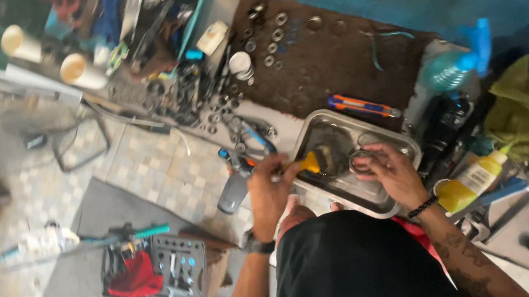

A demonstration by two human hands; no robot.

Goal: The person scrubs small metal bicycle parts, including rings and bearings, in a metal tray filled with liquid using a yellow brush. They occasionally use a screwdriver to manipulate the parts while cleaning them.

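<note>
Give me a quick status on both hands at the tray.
Left hand grips yellow-handled brush. Right hand holds metal ring over steel tray. Orange utility knife lies beside the tray, not in the way.

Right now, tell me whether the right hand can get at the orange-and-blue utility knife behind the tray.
Probably yes: the right hand is over the metal tray, and the utility knife lies uncovered just beyond its far rim.

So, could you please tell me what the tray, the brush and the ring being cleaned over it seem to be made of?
The tray looks like bare steel: grey, shiny, with a rolled rim. The brush in the left hand seems to have a yellow plastic ferrule or handle and darker bristles; blur leaves that open. The ring at the right hand looks like thin, glinting metal.
</note>
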